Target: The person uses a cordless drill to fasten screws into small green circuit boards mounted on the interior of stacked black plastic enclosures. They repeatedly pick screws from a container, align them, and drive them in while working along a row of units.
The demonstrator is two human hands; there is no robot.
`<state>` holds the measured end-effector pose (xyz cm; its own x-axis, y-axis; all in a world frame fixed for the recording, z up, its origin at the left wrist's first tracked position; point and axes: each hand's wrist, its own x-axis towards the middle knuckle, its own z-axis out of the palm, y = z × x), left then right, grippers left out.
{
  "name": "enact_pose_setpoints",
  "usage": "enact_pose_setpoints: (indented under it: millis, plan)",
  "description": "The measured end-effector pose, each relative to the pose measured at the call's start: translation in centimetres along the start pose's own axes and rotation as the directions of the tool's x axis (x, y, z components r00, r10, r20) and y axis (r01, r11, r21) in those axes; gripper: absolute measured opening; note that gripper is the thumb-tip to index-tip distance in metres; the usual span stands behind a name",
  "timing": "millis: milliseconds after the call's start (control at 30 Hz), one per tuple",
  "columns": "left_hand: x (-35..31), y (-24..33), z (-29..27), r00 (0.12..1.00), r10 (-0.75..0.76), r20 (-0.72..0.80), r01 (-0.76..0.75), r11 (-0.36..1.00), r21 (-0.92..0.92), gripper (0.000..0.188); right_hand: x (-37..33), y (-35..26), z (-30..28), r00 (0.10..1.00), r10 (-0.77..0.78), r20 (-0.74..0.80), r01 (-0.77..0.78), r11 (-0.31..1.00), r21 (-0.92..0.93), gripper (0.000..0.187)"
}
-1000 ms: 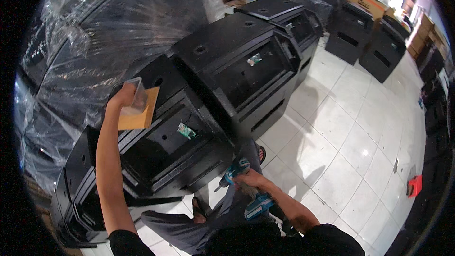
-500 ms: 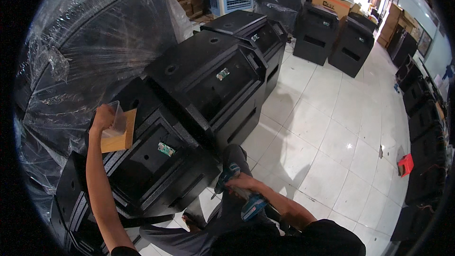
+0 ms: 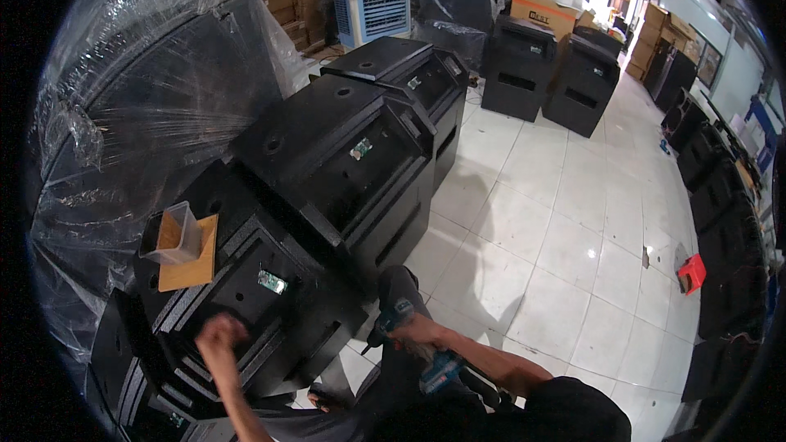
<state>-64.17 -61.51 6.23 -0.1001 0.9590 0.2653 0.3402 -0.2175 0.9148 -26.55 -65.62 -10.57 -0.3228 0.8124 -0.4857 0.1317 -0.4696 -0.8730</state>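
Observation:
My right hand [image 3: 416,331] grips a teal-and-black cordless drill [image 3: 442,370] above my thigh, its bit pointing down and left. Over the front of the nearest black speaker cabinet [image 3: 214,184] hovers my left hand [image 3: 221,337], fingers curled and somewhat blurred; whatever they hold is too small to make out. A clear plastic box [image 3: 190,236] stands on a flat tan board [image 3: 188,277] atop that cabinet. In the cabinet's recessed front panel sits a small green circuit board [image 3: 272,281], to the right of a round hole.
More black cabinets [image 3: 319,123] with similar boards line up behind. Plastic-wrapped goods [image 3: 155,90] rise on the left. A blue-and-white air cooler [image 3: 372,8] and two cabinets [image 3: 520,61] stand at the back. A red box [image 3: 692,273] lies on the white tiled floor [image 3: 565,278] at right.
My left hand has come out of the clear plastic box and moved down toward the cabinet's front. The right hand keeps its hold on the drill. The view has shifted slightly.

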Motion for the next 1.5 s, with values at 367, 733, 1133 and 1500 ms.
enact_pose_setpoints:
  millis: [367, 733, 1133, 1500]
  plan:
    - [-15.0, -8.6, 7.0, 0.689, -0.719, 0.094, 0.425, 0.296, -0.856, 0.024, -9.4, -1.2, 4.1, 0.988, -0.079, 0.132, 0.044, 0.967, 0.25, 0.031]
    - [-14.7, -4.8, 4.4, 0.8, -0.565, 0.201, 0.239, -0.006, -0.971, 0.02, -10.6, -2.7, 10.0, 0.975, -0.218, 0.043, 0.188, 0.913, 0.363, 0.058]
    - [-14.7, -4.6, 3.9, 0.828, -0.554, 0.083, 0.239, 0.214, -0.947, 0.018, -10.7, -4.0, 10.1, 0.978, -0.208, 0.013, 0.184, 0.895, 0.406, 0.036]
    - [-14.9, -4.6, 4.1, 0.851, -0.523, 0.055, 0.201, 0.227, -0.953, 0.016, -10.5, -3.6, 9.5, 0.965, -0.237, 0.111, 0.15, 0.848, 0.509, 0.047]
